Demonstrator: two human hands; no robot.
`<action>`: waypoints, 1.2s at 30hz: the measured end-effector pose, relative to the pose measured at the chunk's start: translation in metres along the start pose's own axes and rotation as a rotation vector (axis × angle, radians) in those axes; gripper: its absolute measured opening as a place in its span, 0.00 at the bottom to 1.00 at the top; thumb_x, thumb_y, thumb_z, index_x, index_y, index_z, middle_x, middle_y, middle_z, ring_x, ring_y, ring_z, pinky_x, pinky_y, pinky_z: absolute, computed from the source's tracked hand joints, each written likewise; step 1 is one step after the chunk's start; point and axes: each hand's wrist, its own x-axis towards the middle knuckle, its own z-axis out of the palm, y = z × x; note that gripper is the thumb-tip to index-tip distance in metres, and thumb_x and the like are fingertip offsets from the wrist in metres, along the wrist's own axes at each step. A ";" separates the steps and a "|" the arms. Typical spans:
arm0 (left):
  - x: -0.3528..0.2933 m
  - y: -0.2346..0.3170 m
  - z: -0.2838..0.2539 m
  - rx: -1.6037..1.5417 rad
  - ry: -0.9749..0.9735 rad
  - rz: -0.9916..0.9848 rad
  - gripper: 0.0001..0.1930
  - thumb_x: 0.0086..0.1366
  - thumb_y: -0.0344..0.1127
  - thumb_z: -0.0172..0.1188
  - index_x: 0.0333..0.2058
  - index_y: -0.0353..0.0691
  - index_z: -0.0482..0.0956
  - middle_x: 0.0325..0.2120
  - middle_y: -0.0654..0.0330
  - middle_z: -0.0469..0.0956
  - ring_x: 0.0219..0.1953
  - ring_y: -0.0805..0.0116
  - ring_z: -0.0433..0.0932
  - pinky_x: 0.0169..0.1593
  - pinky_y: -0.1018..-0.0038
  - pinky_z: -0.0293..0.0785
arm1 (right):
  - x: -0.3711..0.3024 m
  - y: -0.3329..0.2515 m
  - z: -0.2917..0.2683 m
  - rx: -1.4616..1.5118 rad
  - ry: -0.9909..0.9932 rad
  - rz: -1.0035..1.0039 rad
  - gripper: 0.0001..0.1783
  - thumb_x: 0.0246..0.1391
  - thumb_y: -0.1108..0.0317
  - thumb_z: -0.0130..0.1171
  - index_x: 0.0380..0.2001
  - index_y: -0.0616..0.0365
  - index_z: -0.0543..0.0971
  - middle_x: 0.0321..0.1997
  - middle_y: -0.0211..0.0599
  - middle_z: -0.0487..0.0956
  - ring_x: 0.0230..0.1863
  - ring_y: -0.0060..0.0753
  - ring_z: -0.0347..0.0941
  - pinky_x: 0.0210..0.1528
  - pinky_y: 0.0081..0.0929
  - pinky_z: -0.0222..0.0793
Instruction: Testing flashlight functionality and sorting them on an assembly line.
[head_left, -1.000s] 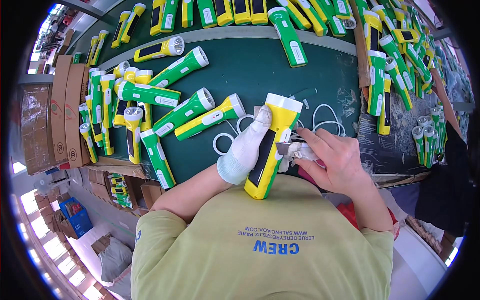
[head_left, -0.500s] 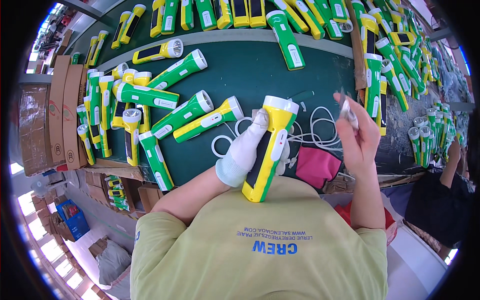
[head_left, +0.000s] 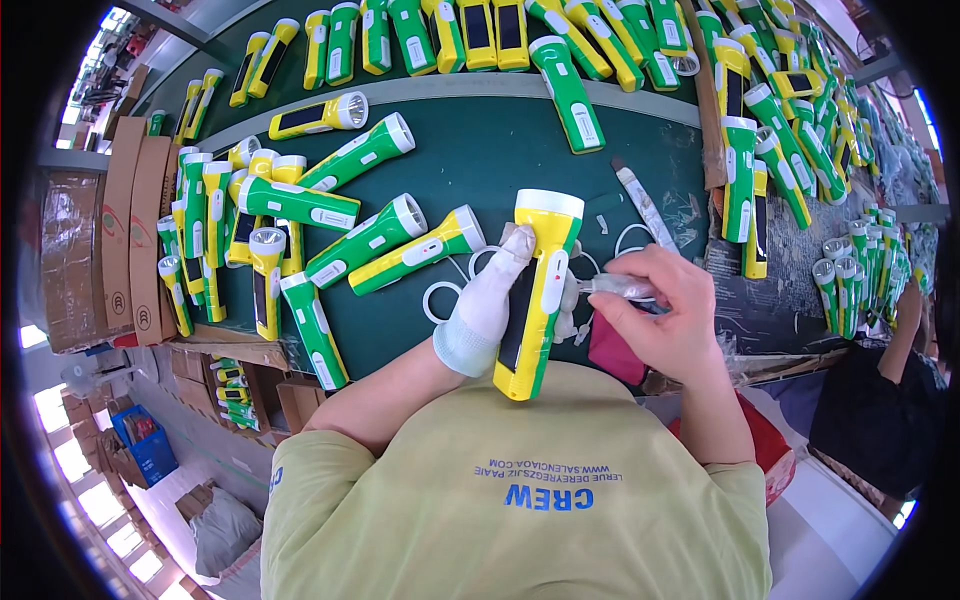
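Observation:
My left hand (head_left: 487, 300), in a white glove with a pale blue cuff, grips a yellow and green flashlight (head_left: 540, 290). The flashlight stands nearly upright, its white head up and its dark panel toward the glove. My bare right hand (head_left: 665, 305) is closed in a pinch on a whitish, translucent plug-like piece (head_left: 622, 287), its thin tip pointing at the flashlight's side; the two look close, but contact cannot be made out. Beyond that hand lies a tape-wrapped blade tool (head_left: 648, 208). White cable (head_left: 440, 300) loops over the bench around the glove.
A pink cloth (head_left: 614, 350) lies under my right hand. Several flashlights (head_left: 370, 240) are heaped at left; more line the back ledge (head_left: 480, 84) and crowd the right side. Cardboard boxes (head_left: 150, 235) stand far left. Another person's arm (head_left: 905, 330) shows at far right.
My right hand has come down and left, from a raised spot to beside the flashlight. The blade tool it held now lies on the bench, and it pinches the plug-like piece instead.

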 end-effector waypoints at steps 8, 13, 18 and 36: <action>0.001 -0.006 -0.003 0.024 -0.055 0.038 0.32 0.68 0.65 0.40 0.49 0.39 0.68 0.27 0.58 0.75 0.23 0.68 0.74 0.29 0.75 0.71 | -0.005 -0.003 -0.001 0.339 -0.123 0.223 0.19 0.35 0.69 0.77 0.26 0.57 0.74 0.24 0.24 0.73 0.24 0.12 0.66 0.24 0.15 0.61; -0.008 -0.003 -0.002 0.015 -0.064 0.077 0.27 0.67 0.56 0.48 0.51 0.37 0.66 0.28 0.57 0.75 0.25 0.67 0.75 0.32 0.74 0.72 | 0.015 0.058 -0.001 -0.255 0.186 0.318 0.19 0.40 0.66 0.73 0.24 0.58 0.70 0.26 0.34 0.71 0.25 0.33 0.69 0.29 0.30 0.66; -0.008 -0.002 -0.006 0.152 -0.143 -0.010 0.28 0.51 0.42 0.60 0.51 0.39 0.66 0.30 0.59 0.74 0.28 0.67 0.75 0.35 0.73 0.72 | 0.011 0.118 0.003 -0.446 0.193 0.420 0.18 0.48 0.56 0.67 0.37 0.56 0.79 0.38 0.38 0.78 0.37 0.42 0.77 0.38 0.35 0.71; -0.024 -0.011 -0.023 0.060 -0.153 -0.075 0.28 0.55 0.43 0.59 0.52 0.40 0.62 0.34 0.56 0.72 0.34 0.64 0.76 0.40 0.69 0.73 | -0.001 0.033 -0.050 0.644 -0.210 0.484 0.10 0.53 0.76 0.61 0.40 0.64 0.79 0.28 0.31 0.80 0.31 0.18 0.75 0.33 0.17 0.69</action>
